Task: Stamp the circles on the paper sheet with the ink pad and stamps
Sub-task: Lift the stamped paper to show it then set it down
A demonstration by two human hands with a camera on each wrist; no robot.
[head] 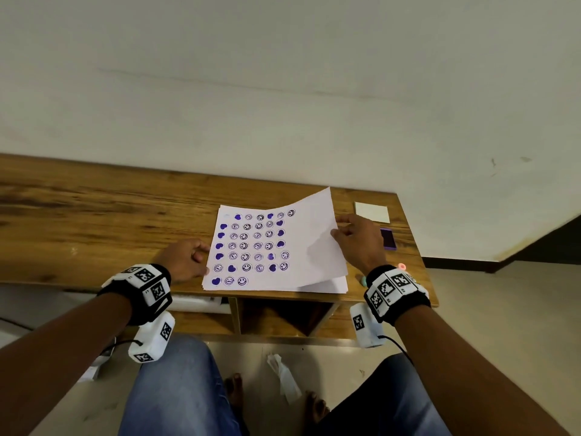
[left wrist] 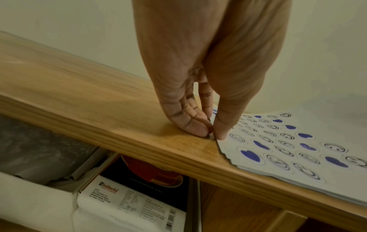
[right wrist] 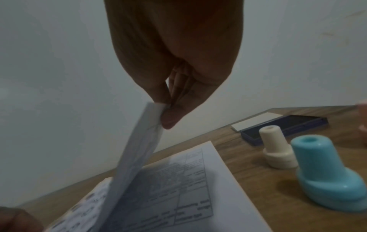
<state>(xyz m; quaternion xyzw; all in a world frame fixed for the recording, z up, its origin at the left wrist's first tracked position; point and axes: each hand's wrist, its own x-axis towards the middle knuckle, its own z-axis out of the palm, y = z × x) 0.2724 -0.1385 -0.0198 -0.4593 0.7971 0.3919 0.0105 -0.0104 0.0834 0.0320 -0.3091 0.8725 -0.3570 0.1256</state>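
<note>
Purple hearts and smiley faces filled most circles on the top paper sheet (head: 251, 247), which lay on a paper stack on the wooden worktop (head: 110, 209). The right hand (head: 358, 240) pinched the sheet's right edge, lifted clear of the stack. The left hand (head: 185, 259) pinched its left edge. The ink pad (right wrist: 288, 125), a cream stamp (right wrist: 278, 150) and a blue stamp (right wrist: 327, 172) stood to the right.

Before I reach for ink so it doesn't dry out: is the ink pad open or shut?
Open. The ink pad shows its bare dark surface, its lid lying behind it on the table.
</note>
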